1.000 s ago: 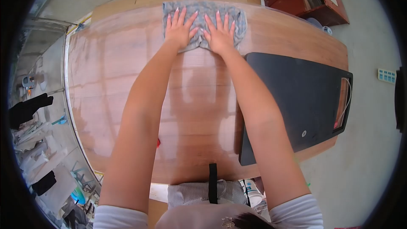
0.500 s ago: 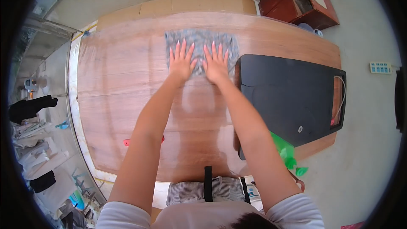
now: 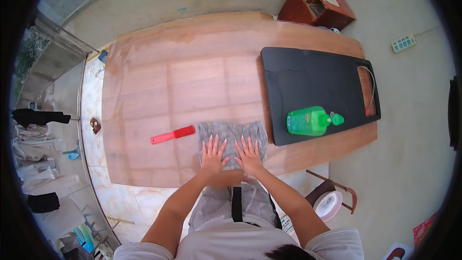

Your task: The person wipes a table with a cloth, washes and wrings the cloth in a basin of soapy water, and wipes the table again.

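Note:
A grey patterned cloth (image 3: 231, 131) lies spread on the wooden table (image 3: 144, 86), close to its near edge. My left hand (image 3: 212, 156) rests flat on the cloth's left half, fingers spread. On the right half, my right hand (image 3: 249, 155) also presses flat with its fingers apart. Just left of the cloth is a red brush (image 3: 173, 135). To the right, a green bottle (image 3: 308, 121) lies on a black board (image 3: 317, 77) with a slot at its far right end.
A dark red cabinet (image 3: 317, 7) stands behind the table at the back right. A power strip (image 3: 403, 43) is on the floor to the right. Near the front right are a chair (image 3: 353, 200) and a pink-rimmed basin (image 3: 328, 204). Clothes and bags lie at the left.
Both hands and the cloth have moved from the table's far side to its near edge. The red brush and green bottle, mostly hidden by the arms before, now show fully.

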Available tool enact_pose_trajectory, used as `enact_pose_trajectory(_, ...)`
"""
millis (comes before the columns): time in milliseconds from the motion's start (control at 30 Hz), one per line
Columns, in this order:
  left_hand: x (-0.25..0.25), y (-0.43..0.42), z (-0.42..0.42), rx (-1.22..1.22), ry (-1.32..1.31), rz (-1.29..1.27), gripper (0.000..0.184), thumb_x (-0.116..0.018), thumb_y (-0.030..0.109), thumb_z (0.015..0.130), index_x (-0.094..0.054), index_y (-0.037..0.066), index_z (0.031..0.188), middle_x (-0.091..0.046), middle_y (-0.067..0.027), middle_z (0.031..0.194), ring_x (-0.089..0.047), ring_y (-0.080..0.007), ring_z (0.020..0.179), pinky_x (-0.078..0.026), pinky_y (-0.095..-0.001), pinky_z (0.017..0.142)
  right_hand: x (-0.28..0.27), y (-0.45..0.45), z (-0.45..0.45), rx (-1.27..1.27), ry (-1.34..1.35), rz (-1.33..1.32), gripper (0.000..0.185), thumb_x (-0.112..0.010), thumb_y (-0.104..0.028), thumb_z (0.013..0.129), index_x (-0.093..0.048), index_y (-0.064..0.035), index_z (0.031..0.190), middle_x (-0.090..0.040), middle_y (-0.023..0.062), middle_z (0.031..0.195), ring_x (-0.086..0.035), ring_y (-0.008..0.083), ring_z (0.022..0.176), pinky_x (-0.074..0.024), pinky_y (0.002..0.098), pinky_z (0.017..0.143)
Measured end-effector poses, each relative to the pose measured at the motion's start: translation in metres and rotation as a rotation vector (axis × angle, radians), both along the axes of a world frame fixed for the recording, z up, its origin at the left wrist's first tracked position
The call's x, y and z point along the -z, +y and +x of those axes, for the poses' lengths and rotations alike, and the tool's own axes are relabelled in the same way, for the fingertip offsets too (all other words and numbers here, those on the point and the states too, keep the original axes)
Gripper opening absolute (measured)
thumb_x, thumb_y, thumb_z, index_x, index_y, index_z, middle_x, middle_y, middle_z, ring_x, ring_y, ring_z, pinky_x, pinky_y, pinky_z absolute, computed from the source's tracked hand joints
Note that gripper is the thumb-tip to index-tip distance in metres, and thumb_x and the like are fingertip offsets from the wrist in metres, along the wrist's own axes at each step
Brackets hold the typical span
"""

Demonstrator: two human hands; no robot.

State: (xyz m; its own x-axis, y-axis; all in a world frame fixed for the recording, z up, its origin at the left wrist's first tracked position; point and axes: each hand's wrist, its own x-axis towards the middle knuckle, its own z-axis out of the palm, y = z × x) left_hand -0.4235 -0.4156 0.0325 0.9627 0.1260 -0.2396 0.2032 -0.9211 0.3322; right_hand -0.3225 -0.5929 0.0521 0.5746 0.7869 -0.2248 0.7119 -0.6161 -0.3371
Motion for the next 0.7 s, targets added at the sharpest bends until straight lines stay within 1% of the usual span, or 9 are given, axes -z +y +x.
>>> enact_pose_trajectory(100,-0.007,-0.032,-0.049,0.046,0.019,-0.017,0.08,-0.053,0.051,0.088,-0.02,0.018,0.152,-0.005,-0.0214,0.158,-0.001,-0.0419,0.145,-0.002,-0.0616,0.112,-0.008,-0.035,-0.056,0.026,0.013,-0.023,0.069,-0.051,-0.039,0.093,-0.023,-0.0153,0.151,-0.014,0.0136,0.158,-0.009,0.036,0.145,-0.0067,0.0576,0.114)
enact_pose_trajectory(133,-0.008,-0.041,-0.062,0.046,0.002,-0.071,0.081,-0.056,0.049,0.086,-0.021,0.02,0.152,-0.004,-0.0228,0.157,-0.001,-0.0433,0.145,-0.002,-0.0629,0.111,-0.009,-0.046,-0.071,0.038,0.034,-0.049,0.068,-0.051,-0.04,0.093,-0.023,-0.0161,0.151,-0.015,0.0137,0.158,-0.01,0.0364,0.145,-0.0068,0.0573,0.114)
enact_pose_trajectory(233,-0.009,-0.066,-0.086,0.083,0.009,-0.077,0.081,-0.059,0.048,0.085,-0.021,0.023,0.152,-0.004,-0.0237,0.157,0.0,-0.0449,0.144,-0.002,-0.0647,0.11,-0.006,-0.078,-0.103,0.056,0.043,-0.064,0.069,-0.052,-0.041,0.092,-0.026,-0.0155,0.15,-0.017,0.015,0.157,-0.012,0.0364,0.145,-0.0079,0.0598,0.113)
enact_pose_trajectory(300,-0.009,-0.074,-0.088,0.078,0.014,-0.095,0.082,-0.06,0.048,0.084,-0.022,0.024,0.152,-0.003,-0.0244,0.157,0.001,-0.0467,0.143,-0.002,-0.0666,0.109,-0.004,-0.089,-0.11,0.094,0.008,-0.123,0.07,-0.052,-0.043,0.092,-0.025,-0.0166,0.15,-0.017,0.0122,0.158,-0.013,0.0329,0.146,-0.007,0.0591,0.113)
enact_pose_trajectory(433,-0.011,-0.078,-0.08,0.063,0.023,-0.138,0.083,-0.062,0.048,0.082,-0.022,0.026,0.152,-0.002,-0.0253,0.156,0.002,-0.0496,0.142,-0.002,-0.0701,0.107,0.003,-0.095,-0.1,0.232,0.004,-0.133,0.073,-0.053,-0.047,0.09,-0.025,-0.0189,0.151,-0.016,0.0076,0.159,-0.014,0.0283,0.146,-0.0055,0.0583,0.114)
enact_pose_trajectory(533,-0.014,-0.09,-0.064,0.003,0.034,-0.169,0.082,-0.064,0.045,0.082,-0.024,0.026,0.151,-0.002,-0.0257,0.156,0.002,-0.0498,0.142,-0.003,-0.0712,0.106,0.005,-0.102,-0.081,0.247,-0.08,-0.067,0.075,-0.055,-0.05,0.088,-0.026,-0.0201,0.15,-0.022,0.0055,0.157,-0.018,0.0279,0.145,-0.0084,0.0597,0.113)
enact_pose_trajectory(633,-0.008,-0.106,-0.03,-0.004,-0.074,-0.203,0.079,-0.064,0.042,0.082,-0.027,0.026,0.15,-0.002,-0.0251,0.156,0.003,-0.0498,0.142,-0.003,-0.0716,0.106,0.011,-0.113,-0.046,0.297,-0.161,-0.038,0.077,-0.057,-0.053,0.085,-0.03,-0.0203,0.149,-0.023,0.0059,0.157,-0.02,0.0292,0.144,-0.0086,0.0601,0.112)
enact_pose_trajectory(700,-0.002,-0.117,0.001,0.001,-0.116,-0.213,0.078,-0.065,0.041,0.082,-0.028,0.026,0.15,-0.002,-0.0247,0.157,0.003,-0.0496,0.142,-0.003,-0.0712,0.106,0.012,-0.12,-0.018,0.341,-0.168,-0.049,0.077,-0.058,-0.053,0.084,-0.031,-0.0197,0.148,-0.024,0.0072,0.156,-0.019,0.0299,0.144,-0.008,0.0601,0.112)
